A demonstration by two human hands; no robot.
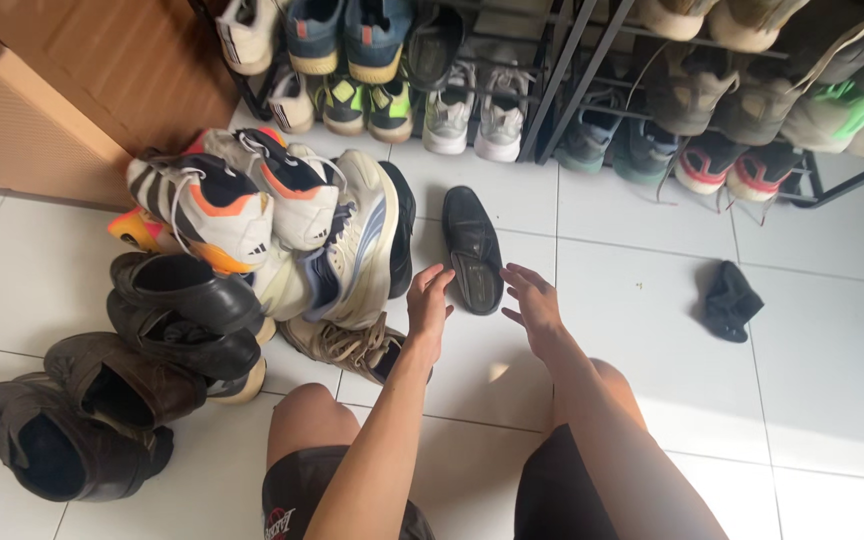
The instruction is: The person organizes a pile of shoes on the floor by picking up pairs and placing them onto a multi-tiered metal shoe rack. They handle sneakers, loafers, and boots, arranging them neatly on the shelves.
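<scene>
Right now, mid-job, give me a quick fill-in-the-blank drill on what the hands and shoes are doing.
1. Both hands reach toward a single ____ dress shoe on the tiled floor.
2. The left hand and right hand are both ____, holding nothing.
3. The pile of shoes lies on the person's ____ side.

Missing words: black; open; left

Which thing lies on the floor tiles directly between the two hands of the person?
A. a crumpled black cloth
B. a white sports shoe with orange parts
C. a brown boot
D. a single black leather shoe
D: the black leather shoe lies alone on the tiles, its heel end between the left hand and the right hand; neither hand holds it, and both are open.
</scene>
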